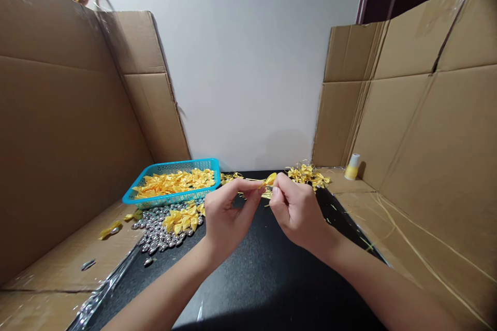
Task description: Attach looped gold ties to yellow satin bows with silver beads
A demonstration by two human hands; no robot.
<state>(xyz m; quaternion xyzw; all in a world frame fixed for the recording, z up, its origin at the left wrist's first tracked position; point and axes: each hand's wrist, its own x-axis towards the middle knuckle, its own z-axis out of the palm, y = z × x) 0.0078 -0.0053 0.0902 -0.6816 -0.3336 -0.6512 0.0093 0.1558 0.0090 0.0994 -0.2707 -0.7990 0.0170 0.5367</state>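
Note:
In front of me, above the black work surface, a small folded yellow ribbon bow is held between my two hands. My left hand pinches its left side with thumb and fingertips. My right hand is closed, its curled fingers and thumb meeting at the bow's right edge; the exact grip there is hidden. Left of my left hand lies a small pile of yellow ribbon bows on many shiny silver oval beads. Behind my right hand is a heap of yellow bows with thin string ends.
A blue plastic basket full of yellow ribbon pieces stands at the back left. A spool of yellow thread is upright on cardboard at right. Cardboard walls rise on both sides, with a white wall behind. Loose strands trail at right.

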